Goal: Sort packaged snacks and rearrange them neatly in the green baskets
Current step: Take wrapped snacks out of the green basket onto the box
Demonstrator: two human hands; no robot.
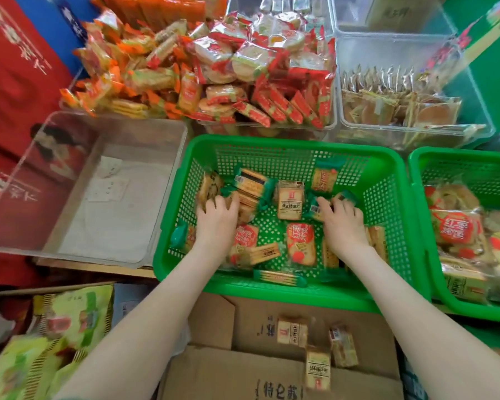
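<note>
A green basket (295,142) in the middle holds several loose snack packets in green, yellow and red wrappers. Both my hands are down inside it. My left hand (217,217) grips a cluster of green-wrapped biscuit packets (250,184) at the basket's left side. My right hand (342,219) curls over a green-edged packet (315,209) right of centre. A yellow toast packet (290,204) and a red-labelled packet (300,243) lie between my hands. A second green basket (416,180) at the right edge is filled with more packets.
Clear plastic bins stand behind: one heaped with orange and red packets (214,67), one with brownish packets (399,105). An empty clear bin (104,131) sits to the left. A cardboard box (243,370) below carries three loose toast packets (318,350). Green-yellow bags (55,342) lie at the lower left.
</note>
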